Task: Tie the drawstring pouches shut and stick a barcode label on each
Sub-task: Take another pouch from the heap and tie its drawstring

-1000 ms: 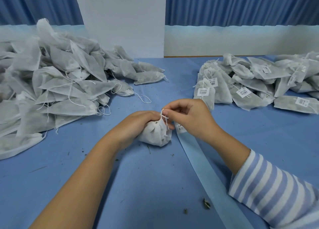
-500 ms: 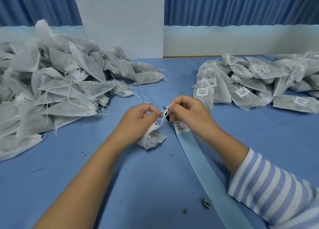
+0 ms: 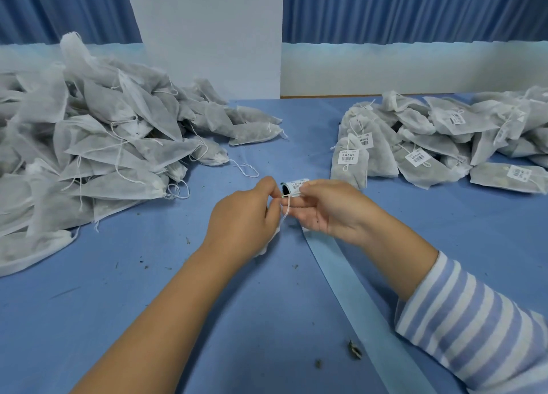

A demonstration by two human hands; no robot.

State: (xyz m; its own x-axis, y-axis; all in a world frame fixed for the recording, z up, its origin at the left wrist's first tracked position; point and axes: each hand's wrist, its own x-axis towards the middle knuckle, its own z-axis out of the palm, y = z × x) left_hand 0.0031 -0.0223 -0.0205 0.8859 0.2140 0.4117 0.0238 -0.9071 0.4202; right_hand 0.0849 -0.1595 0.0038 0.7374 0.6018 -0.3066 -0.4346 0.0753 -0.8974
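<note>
Right, L hand [image 3: 241, 217] & R hand [image 3: 327, 211] both pinch string [image 3: 285, 208] to knot it; I see pouch [image 3: 262, 249] tucked under L palm, steadying it

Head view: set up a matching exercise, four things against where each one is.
Things:
1. unlabelled pouches
2. labelled pouches
3. label roll
4. drawstring

Places:
A. pinched between the left hand and the right hand
B. heaped on the right side of the table
C. lying just beyond both hands
D. heaped on the table's left side

Pairs: 1-D, 2-B, 3-C, 4-A.
</note>
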